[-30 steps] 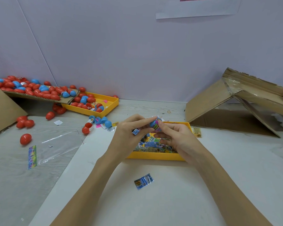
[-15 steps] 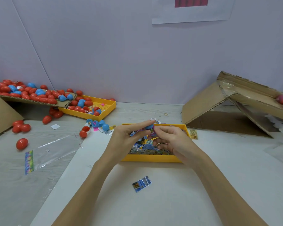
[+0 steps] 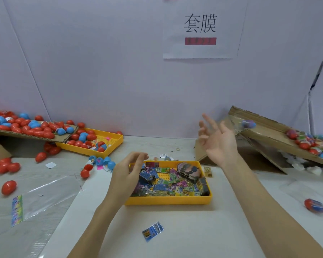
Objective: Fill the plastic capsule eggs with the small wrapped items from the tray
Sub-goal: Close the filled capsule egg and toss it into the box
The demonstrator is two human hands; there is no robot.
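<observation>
A yellow tray in front of me holds several small wrapped items. My left hand hovers over the tray's left end, fingers loosely curled, holding nothing. My right hand is raised to the right of the tray with fingers spread and empty. A blurred blue-purple filled egg is on the cardboard chute just beyond that hand. Empty red and blue capsule eggs lie piled on a cardboard ramp at the left and in a second yellow tray.
Filled eggs collect at the chute's lower right. A loose wrapped packet lies on the white sheet near me. One wrapped egg sits at the right. Loose red eggs and a clear plastic bag lie on the left.
Both hands were together gripping an egg over the tray. Now they are apart, the right hand has swung up to the right and let the egg go onto the chute.
</observation>
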